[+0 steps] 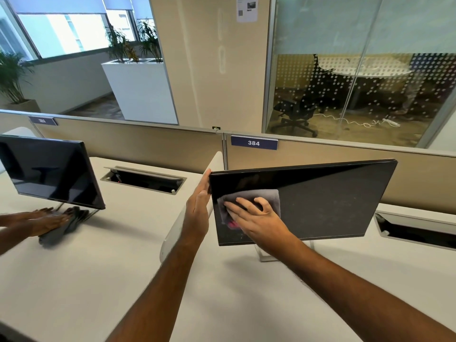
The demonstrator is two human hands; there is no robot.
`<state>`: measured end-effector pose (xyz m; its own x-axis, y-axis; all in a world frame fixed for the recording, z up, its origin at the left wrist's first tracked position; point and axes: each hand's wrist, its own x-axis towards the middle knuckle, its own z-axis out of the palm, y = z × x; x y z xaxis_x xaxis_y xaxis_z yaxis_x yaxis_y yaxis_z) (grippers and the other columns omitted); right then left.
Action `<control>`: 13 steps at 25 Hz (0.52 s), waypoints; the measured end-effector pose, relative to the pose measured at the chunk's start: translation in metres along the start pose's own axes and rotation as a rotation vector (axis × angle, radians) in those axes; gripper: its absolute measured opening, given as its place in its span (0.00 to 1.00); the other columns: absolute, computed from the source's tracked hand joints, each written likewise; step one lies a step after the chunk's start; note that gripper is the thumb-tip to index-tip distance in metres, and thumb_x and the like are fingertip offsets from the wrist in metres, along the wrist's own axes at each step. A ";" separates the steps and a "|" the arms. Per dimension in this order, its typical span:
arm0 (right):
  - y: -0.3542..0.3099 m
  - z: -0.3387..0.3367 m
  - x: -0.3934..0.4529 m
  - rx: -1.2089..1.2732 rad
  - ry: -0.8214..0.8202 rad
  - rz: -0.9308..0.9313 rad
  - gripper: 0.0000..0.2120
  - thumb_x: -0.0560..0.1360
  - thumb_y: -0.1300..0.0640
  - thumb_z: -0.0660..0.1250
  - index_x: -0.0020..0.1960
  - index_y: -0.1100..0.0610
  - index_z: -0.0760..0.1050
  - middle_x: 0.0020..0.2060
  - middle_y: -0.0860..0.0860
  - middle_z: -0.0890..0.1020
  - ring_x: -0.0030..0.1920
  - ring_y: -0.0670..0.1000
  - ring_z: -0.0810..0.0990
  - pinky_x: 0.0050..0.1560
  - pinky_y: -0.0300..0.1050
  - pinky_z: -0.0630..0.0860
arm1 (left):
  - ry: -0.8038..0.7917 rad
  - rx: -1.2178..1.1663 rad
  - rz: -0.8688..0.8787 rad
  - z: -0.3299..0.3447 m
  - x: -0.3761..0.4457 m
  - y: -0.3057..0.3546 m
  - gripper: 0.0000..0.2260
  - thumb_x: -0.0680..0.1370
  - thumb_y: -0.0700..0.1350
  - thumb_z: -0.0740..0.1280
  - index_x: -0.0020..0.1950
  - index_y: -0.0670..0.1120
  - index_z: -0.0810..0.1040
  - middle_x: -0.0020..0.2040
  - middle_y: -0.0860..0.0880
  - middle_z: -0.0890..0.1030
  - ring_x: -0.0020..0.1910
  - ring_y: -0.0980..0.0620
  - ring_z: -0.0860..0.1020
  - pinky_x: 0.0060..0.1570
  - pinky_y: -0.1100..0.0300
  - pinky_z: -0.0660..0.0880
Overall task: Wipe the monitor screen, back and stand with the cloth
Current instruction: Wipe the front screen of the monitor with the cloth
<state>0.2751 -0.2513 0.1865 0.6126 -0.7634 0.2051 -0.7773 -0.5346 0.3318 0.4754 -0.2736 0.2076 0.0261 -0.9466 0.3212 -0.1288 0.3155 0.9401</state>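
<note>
Here the right hand [256, 218] lies flat on the grey cloth [269, 198], its fingers [237, 208] spread fairly wide and nearly straight, pressing the soft, napped fabric against the glossy black screen of the monitor [320, 201]. The cloth is a folded, roughly rectangular pad; it pokes out above and to the left of those fingers, and a small pink patch shows just below them, possibly a reflection or a tag. The left hand [198, 206] grips the monitor's left edge, thumb on the front bezel side and the other fingers wrapped round behind, mostly hidden. The monitor is a thin flat panel, tilted, its pale metal stand [265, 255] resting on the smooth off-white worktop [222, 292] below the right wrist.

Far to the left of the left hand stands a second dark monitor [49, 171], where another person's two hands [47, 220] press a second grey cloth [56, 233] onto the worktop. Two rectangular metal-rimmed cable hatches [145, 178] are sunk in the worktop, one either side. A beige partition behind carries a blue label [254, 143] reading 384.
</note>
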 end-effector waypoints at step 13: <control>-0.016 0.005 0.009 0.045 -0.073 -0.009 0.38 0.77 0.57 0.72 0.82 0.54 0.57 0.82 0.52 0.56 0.81 0.58 0.57 0.73 0.60 0.63 | 0.020 0.053 -0.193 0.008 -0.018 -0.021 0.16 0.87 0.53 0.54 0.76 0.64 0.62 0.69 0.68 0.72 0.63 0.70 0.75 0.63 0.74 0.72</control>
<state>0.2926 -0.2511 0.1782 0.6091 -0.7816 0.1342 -0.7782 -0.5564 0.2912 0.4697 -0.2641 0.1813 0.0746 -0.9876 0.1379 -0.1718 0.1235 0.9774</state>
